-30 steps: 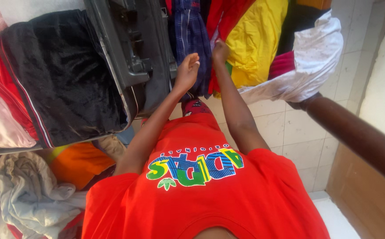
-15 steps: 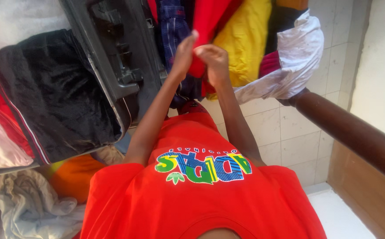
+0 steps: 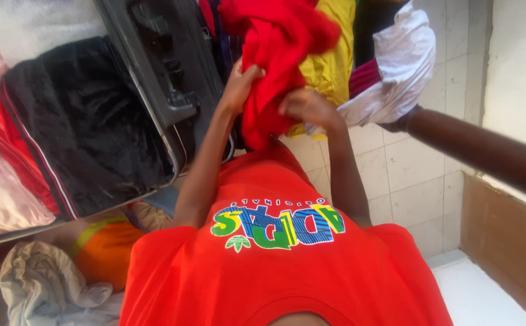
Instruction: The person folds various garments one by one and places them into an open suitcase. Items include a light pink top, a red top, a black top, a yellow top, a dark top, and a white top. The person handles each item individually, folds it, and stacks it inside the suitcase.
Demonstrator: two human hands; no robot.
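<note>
The person's two hands both clutch one red garment [image 3: 275,66], bunched just above the chest: the left hand [image 3: 238,84] grips its left edge, the right hand [image 3: 305,105] its lower right. Behind it lie one yellow cloth [image 3: 332,66] and one white cloth [image 3: 396,72]; one dark suitcase [image 3: 160,78] stands left.

A suitcase [image 3: 160,78] stands open at far left, clothes [image 3: 63,133] packed in its left half. Right of it hang more garments [image 3: 390,78], draped over a rail [image 3: 474,151]. At near left lies a crumpled cloth [image 3: 45,290].
</note>
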